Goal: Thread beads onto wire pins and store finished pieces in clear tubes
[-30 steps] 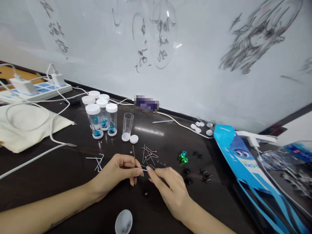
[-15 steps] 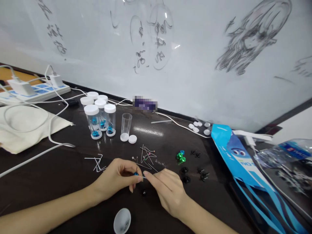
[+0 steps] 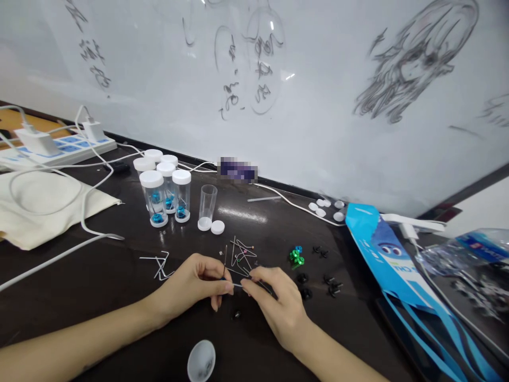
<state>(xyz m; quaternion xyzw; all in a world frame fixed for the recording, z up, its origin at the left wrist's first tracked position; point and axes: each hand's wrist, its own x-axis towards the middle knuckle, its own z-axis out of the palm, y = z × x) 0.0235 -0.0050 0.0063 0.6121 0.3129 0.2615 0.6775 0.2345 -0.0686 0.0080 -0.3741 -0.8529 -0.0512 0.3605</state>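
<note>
My left hand [image 3: 194, 286] is pinched shut on a thin bent metal wire [image 3: 225, 259] that sticks up from its fingertips, with a small blue bead at the pinch. My right hand [image 3: 278, 305] meets it fingertip to fingertip and pinches the wire's other end. Both hands hover just above the dark table [image 3: 99, 276]. A heap of bent wires [image 3: 243, 255] lies right behind the fingers. A small black part [image 3: 237, 314] rests on the table under the hands.
Several capped vials with blue parts [image 3: 165, 193] stand behind, beside an open vial [image 3: 207, 206] and its white lid [image 3: 218, 227]. Green beads [image 3: 296, 257], black parts [image 3: 332, 286], more wires [image 3: 159, 264], a clear cap [image 3: 201, 362], a blue package [image 3: 392, 254], cables, a cloth bag [image 3: 43, 204].
The wire in my left hand dipped flat and now stands up again. My right fingertips stay at the pinch; the hands barely shifted.
</note>
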